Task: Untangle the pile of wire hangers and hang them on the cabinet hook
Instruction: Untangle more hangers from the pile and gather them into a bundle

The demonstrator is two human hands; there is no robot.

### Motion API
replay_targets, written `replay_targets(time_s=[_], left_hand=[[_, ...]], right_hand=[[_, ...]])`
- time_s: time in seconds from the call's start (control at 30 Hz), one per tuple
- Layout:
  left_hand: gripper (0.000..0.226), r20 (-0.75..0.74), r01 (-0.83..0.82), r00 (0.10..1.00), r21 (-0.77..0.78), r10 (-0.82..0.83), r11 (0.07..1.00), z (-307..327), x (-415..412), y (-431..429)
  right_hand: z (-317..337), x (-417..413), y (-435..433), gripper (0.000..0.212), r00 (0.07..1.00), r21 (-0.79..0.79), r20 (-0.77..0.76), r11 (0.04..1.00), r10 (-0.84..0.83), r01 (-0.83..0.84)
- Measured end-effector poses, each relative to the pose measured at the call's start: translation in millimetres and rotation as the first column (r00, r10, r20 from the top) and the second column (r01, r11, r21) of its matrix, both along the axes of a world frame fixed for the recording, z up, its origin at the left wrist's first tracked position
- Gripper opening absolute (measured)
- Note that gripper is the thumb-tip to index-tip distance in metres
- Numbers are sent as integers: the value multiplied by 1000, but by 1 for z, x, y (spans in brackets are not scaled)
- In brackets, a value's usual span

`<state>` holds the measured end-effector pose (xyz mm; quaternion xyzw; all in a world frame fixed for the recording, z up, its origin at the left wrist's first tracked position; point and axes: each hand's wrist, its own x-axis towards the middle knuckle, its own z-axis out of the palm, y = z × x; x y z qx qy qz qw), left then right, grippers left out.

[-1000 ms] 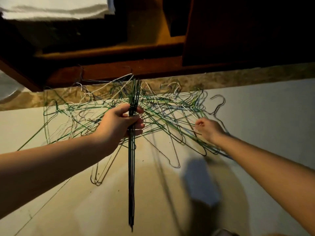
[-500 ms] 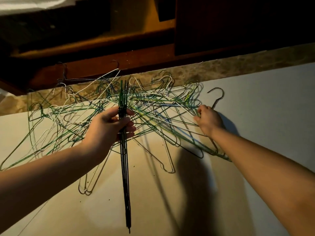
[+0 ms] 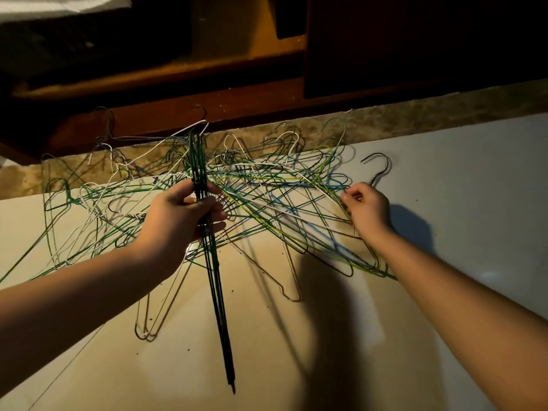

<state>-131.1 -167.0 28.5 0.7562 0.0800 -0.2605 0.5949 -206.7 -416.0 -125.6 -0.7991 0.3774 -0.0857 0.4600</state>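
Observation:
A tangled pile of wire hangers [image 3: 267, 197], green, white, blue and dark, lies spread across the pale floor sheet. My left hand [image 3: 184, 215] is shut on a bundle of dark green hangers [image 3: 218, 298], held edge-on and above the pile, its long end pointing toward me. My right hand [image 3: 367, 209] rests on the pile's right edge, fingers pinched on thin wires there. A black hanger hook [image 3: 381, 167] sticks out just beyond that hand. No cabinet hook can be made out.
A dark wooden cabinet base [image 3: 178, 120] runs along the far side behind a speckled stone strip [image 3: 415, 120]. White cloth [image 3: 59, 4] shows at the top left. The pale floor sheet [image 3: 474, 188] extends right and toward me.
My right hand slid a little along the pile's right edge, toward the black hook, and pinched wires. The left hand kept its bundle, which now tilts slightly.

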Motion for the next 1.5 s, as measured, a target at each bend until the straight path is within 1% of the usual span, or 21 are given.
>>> replay_targets(time_s=[0.07, 0.17, 0.27, 0.33, 0.5, 0.57, 0.63, 0.7, 0.77, 0.83, 0.97, 1.03, 1.1, 1.27, 1.4, 1.5], left_hand=[[23, -23, -34, 999, -26, 34, 999, 3, 3, 2], [24, -42, -66, 997, -67, 64, 996, 10, 7, 6], [23, -43, -85, 996, -137, 80, 987, 20, 8, 11], [22, -37, -95, 995, -179, 90, 979, 28, 7, 17], [19, -33, -76, 997, -273, 70, 959, 51, -3, 32], [19, -21, -67, 998, -306, 64, 950, 61, -10, 36], [19, -19, -53, 999, -346, 49, 937, 71, -21, 37], [20, -22, -13, 1000, -385, 4, 923, 81, -30, 35], [22, 0, 29, 999, -411, -32, 911, 88, -36, 32], [23, 39, 37, 999, -421, -22, 906, 93, -36, 31], [20, 90, 14, 995, -479, 33, 878, 97, -32, 34], [18, 102, 7, 994, -483, 49, 876, 96, -30, 37], [19, 84, -13, 994, -506, 64, 862, 94, -28, 40], [32, 30, -46, 997, -544, 74, 838, 90, -26, 41], [20, 6, -26, 999, -566, 35, 824, 89, -26, 40], [15, -8, -22, 1000, -567, 22, 823, 85, -27, 37]], right_hand=[[10, -6, 2, 11, 999, 44, 32, 999, -12, 10], [32, -13, 6, 25, 995, 115, 98, 993, -35, 24], [60, -17, 13, 27, 987, 138, 152, 990, -47, 26], [81, -17, 23, 26, 982, 166, 179, 986, -62, 32], [135, -5, 68, 21, 972, 297, 222, 955, -80, 11], [157, -2, 93, 18, 973, 325, 226, 945, -51, -26], [175, -5, 120, 9, 975, 355, 221, 932, -8, -73], [190, -10, 145, 6, 968, 383, 246, 911, 56, -150], [202, -15, 164, 12, 940, 359, 316, 901, 129, -245], [210, -17, 177, 15, 903, 297, 390, 904, 178, -307], [215, -21, 185, 15, 861, 251, 476, 911, 179, -328], [213, -24, 187, 15, 850, 221, 487, 912, 203, -345], [209, -26, 189, 16, 845, 230, 493, 906, 207, -357], [202, -29, 192, 17, 836, 229, 491, 889, 245, -395], [196, -30, 189, 17, 821, 190, 490, 884, 292, -427], [186, -32, 182, 14, 795, 151, 476, 855, 377, -496]])
